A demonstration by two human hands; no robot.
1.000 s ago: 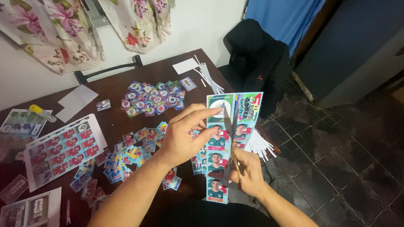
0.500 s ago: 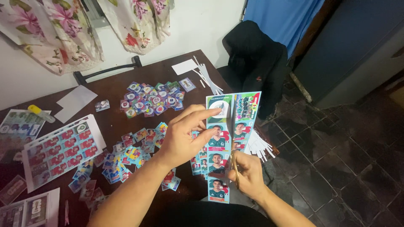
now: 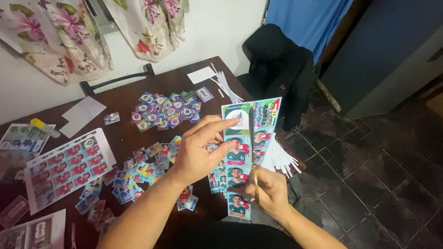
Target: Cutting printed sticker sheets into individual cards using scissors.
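left hand (image 3: 198, 154) pinches a glossy printed sheet of portrait stickers (image 3: 240, 152) past the dark brown wooden table's (image 3: 134, 99) right edge; right hand (image 3: 270, 193) grips gold-handled scissors (image 3: 252, 152), blades mid-sheet. cutting a column apart seems underway; advancing needs steady alignment

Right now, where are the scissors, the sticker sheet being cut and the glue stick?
scissors (image 3: 251, 138): head view, on the blade running up the sheet.
sticker sheet (image 3: 237, 150): head view, on its left column of portraits.
glue stick (image 3: 44, 128): head view, on its body, table's left side.
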